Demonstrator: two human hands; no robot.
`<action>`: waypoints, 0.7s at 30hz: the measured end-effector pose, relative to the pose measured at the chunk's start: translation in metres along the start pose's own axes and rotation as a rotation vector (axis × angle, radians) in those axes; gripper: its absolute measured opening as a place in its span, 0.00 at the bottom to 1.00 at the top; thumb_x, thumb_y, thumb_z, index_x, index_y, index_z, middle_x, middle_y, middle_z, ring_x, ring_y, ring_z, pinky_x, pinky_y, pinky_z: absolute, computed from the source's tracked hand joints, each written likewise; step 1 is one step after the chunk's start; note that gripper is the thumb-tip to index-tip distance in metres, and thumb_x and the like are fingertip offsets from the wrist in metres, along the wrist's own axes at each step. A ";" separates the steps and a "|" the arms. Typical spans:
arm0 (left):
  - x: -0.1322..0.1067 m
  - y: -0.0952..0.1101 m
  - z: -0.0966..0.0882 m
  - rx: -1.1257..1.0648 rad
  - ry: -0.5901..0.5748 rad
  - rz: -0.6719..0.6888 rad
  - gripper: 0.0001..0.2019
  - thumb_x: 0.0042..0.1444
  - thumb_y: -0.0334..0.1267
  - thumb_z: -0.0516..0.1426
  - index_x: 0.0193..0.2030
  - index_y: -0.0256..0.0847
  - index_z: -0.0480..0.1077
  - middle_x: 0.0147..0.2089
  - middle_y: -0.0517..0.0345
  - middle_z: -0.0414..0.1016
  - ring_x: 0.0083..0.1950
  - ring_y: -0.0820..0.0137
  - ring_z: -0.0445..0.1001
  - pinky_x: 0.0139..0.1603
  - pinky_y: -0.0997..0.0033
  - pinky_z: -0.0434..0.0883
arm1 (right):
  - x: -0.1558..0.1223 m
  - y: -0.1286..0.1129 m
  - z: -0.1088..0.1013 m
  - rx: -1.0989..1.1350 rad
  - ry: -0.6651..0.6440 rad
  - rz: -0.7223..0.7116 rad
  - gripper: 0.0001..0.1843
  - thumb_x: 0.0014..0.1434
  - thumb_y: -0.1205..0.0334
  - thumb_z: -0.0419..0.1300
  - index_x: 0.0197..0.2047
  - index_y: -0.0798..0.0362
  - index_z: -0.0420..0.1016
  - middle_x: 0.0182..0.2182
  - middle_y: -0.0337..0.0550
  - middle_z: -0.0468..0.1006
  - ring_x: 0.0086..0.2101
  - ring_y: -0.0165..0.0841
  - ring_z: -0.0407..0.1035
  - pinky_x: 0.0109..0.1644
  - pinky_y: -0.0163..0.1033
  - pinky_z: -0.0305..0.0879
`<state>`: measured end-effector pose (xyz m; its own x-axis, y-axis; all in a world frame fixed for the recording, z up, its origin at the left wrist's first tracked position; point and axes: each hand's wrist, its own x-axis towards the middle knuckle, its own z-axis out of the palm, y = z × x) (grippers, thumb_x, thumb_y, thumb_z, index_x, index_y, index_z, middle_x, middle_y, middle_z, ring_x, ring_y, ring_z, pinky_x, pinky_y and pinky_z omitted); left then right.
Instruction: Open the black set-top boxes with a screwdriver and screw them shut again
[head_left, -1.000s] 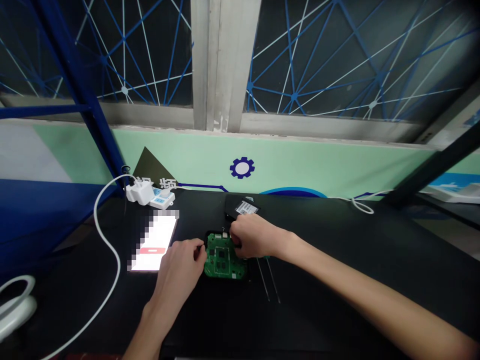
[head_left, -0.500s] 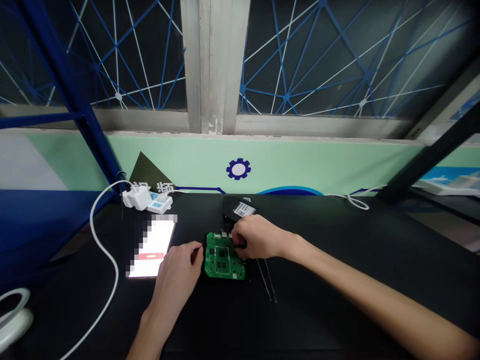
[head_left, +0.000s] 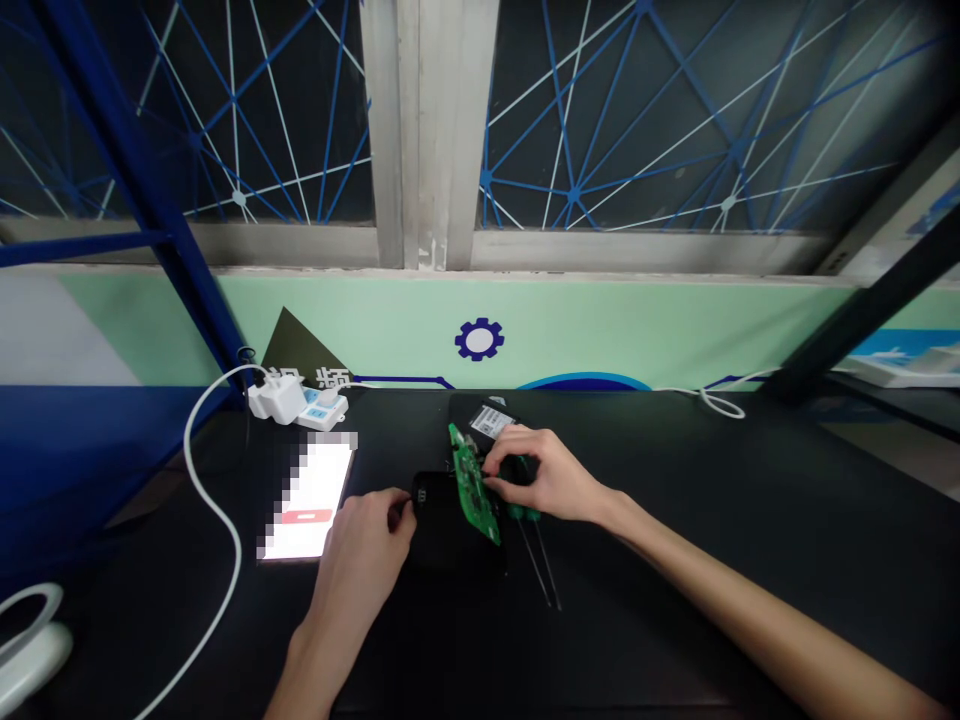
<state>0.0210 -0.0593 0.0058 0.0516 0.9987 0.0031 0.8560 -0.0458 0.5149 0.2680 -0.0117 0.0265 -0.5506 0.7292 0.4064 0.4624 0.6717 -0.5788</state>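
Note:
My right hand (head_left: pixel 546 478) pinches the edge of a green circuit board (head_left: pixel 472 485), which stands tilted steeply. Below the board lies a shallow black casing (head_left: pixel 450 545), dark inside. The fingertips of my left hand (head_left: pixel 375 525) are pressed together on the casing's left edge. Just past my right hand, a black part with a white label (head_left: pixel 489 418) rests on the table. Two screwdrivers (head_left: pixel 541 570) lie beside the casing, thin metal shafts toward me and green handles partly under my right hand.
A device with a bright, partly pixelated screen (head_left: pixel 306 510) lies left of my left hand. Behind it is a white power strip (head_left: pixel 324 412) with a plugged-in adapter (head_left: pixel 277 400). A white cable (head_left: pixel 232 510) curves along the left side. Another thin cable (head_left: pixel 721 405) loops at the back right.
The circuit board lay flat in the black casing; now its left side is raised and it tilts up in my right hand, which has moved slightly right. My left hand stays at the casing's edge.

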 end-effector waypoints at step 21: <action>-0.003 0.003 -0.001 -0.009 0.019 -0.008 0.11 0.60 0.33 0.54 0.33 0.43 0.79 0.21 0.64 0.73 0.22 0.73 0.67 0.25 0.74 0.57 | -0.012 0.027 0.006 0.251 0.463 0.223 0.16 0.55 0.46 0.66 0.31 0.52 0.79 0.31 0.44 0.81 0.35 0.40 0.74 0.46 0.45 0.70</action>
<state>0.0234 -0.0623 0.0083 0.0348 0.9993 0.0151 0.8519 -0.0376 0.5224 0.2826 -0.0033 0.0015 -0.0705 0.8691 0.4896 0.3219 0.4843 -0.8135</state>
